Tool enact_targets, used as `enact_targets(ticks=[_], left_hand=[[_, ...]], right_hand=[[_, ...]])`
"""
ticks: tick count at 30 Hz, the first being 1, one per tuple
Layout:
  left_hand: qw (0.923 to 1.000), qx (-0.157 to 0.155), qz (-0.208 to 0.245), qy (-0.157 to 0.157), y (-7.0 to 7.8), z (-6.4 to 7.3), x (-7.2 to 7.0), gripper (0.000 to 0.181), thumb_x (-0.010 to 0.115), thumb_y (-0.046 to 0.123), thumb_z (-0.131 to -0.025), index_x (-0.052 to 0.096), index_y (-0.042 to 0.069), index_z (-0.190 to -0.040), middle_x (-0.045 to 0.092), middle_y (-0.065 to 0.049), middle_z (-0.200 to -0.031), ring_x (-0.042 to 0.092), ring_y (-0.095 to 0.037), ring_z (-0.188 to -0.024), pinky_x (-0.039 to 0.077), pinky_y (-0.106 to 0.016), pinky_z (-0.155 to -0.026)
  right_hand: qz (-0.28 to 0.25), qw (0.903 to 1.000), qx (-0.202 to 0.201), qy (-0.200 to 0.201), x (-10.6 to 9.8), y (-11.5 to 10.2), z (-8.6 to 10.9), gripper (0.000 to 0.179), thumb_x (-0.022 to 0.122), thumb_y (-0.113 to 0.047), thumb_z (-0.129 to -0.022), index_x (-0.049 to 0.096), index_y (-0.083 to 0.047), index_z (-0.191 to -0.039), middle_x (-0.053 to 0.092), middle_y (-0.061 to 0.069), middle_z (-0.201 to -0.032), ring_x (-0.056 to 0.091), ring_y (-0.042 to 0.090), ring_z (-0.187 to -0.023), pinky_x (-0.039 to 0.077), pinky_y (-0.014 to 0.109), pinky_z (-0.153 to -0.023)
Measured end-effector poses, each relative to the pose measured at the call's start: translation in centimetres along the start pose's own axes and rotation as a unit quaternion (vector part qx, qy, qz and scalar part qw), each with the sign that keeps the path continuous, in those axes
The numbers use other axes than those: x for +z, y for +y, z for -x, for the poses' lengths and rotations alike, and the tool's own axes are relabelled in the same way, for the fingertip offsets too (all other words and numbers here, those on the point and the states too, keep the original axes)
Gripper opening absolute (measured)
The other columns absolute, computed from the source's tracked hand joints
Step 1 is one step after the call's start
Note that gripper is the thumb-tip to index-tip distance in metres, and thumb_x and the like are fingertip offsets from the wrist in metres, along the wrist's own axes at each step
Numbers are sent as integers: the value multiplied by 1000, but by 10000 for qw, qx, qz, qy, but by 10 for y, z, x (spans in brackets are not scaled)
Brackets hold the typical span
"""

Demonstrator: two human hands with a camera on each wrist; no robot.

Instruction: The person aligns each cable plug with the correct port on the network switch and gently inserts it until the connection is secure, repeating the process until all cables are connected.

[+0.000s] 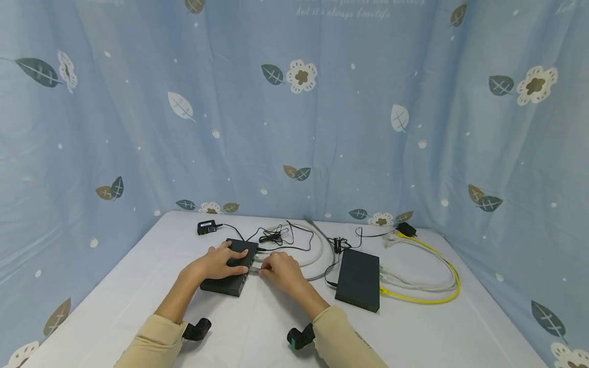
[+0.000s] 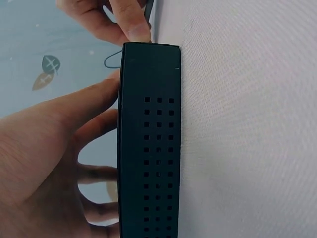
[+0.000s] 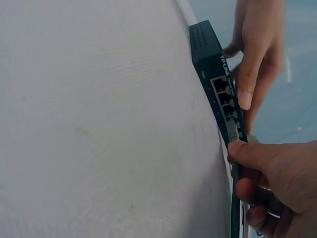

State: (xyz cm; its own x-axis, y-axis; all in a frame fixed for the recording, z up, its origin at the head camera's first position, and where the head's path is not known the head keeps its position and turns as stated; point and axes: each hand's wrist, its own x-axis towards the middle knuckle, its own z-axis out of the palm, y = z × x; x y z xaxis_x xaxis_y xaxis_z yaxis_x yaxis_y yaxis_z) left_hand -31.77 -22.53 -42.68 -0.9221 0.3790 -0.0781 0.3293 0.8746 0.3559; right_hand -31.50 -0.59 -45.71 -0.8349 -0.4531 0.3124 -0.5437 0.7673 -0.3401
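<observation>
A black TP-LINK network switch [image 1: 225, 285] lies on the white table at left of centre. My left hand [image 1: 220, 264] rests on its top with the fingers spread and the thumb near the port edge. In the left wrist view the vented side of the switch hides part of the scene behind it. My right hand [image 1: 281, 270] pinches the plug [image 3: 233, 131] of a grey network cable between thumb and forefinger. That plug sits at one of the ports in the row, as the right wrist view shows; several ports [image 3: 221, 85] beside it have no plug.
A second black switch [image 1: 359, 278] lies to the right, with white cables [image 1: 414, 285] and a yellow cable [image 1: 453, 278] looping from it. Power adapters [image 1: 207, 227] stand at the back left and back right. A bundled black cord [image 1: 273, 236] lies between the switches, before a blue curtain [image 1: 294, 128].
</observation>
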Motion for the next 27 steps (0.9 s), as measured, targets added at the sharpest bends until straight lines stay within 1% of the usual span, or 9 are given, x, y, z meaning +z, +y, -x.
enact_targets(ticks=[3,9,13,15,18,21,25,27], left_hand=[[10000,-3,-78,-35,4,1,-1,66,64,52,-90,53,14,-143,27,-42,-149,26,-73,-128,29,-79,-98],[9994,-254,-209,-84,12,4,-5,65,64,51,-91,52,15,-143,29,-41,-149,32,-71,-127,33,-77,-97],[9992,-320,-230,-82,13,2,-4,66,63,53,-91,52,16,-144,29,-41,-149,33,-70,-127,34,-76,-97],[9993,-290,-247,-59,11,0,-2,66,62,54,-91,52,17,-144,30,-40,-150,34,-68,-127,35,-76,-97],[9993,-274,-253,-25,7,-4,1,65,62,55,-91,53,19,-144,30,-38,-150,35,-66,-129,35,-75,-98],[9993,-252,-278,0,4,-7,2,64,62,55,-90,54,19,-143,31,-38,-150,37,-63,-130,36,-74,-98],[9993,-188,-307,55,3,-8,3,62,62,54,-90,55,20,-142,33,-38,-149,38,-59,-132,36,-73,-99],[9993,-106,-326,121,3,-7,2,60,62,52,-91,56,19,-141,35,-38,-148,39,-59,-132,37,-72,-99]], right_hand=[[-13,10000,39,-32,1,2,1,8,76,-26,-86,79,-19,-84,67,-8,-79,54,0,-62,42,18,-53],[-18,9999,168,34,3,4,0,8,76,-27,-86,78,-20,-82,65,-10,-75,53,0,-62,41,19,-53],[2,9997,251,-4,2,5,0,9,76,-28,-86,79,-20,-84,65,-10,-74,52,0,-62,41,18,-54],[-64,9996,269,-96,-1,5,2,12,75,-28,-87,79,-17,-89,67,-10,-76,53,0,-63,42,18,-55],[-364,9984,300,-323,-11,5,7,22,72,-30,-90,77,-13,-103,71,-7,-83,56,1,-66,45,19,-58],[-645,9968,240,-398,-23,9,13,32,68,-33,-92,74,-11,-114,73,-4,-91,59,1,-70,47,20,-62],[-747,9971,52,-164,-40,24,25,34,66,-36,-94,73,-11,-115,73,-2,-94,60,1,-70,49,20,-65],[-791,9968,79,-26,-51,32,33,34,65,-35,-94,72,-10,-115,72,-2,-95,60,2,-70,49,20,-64]])
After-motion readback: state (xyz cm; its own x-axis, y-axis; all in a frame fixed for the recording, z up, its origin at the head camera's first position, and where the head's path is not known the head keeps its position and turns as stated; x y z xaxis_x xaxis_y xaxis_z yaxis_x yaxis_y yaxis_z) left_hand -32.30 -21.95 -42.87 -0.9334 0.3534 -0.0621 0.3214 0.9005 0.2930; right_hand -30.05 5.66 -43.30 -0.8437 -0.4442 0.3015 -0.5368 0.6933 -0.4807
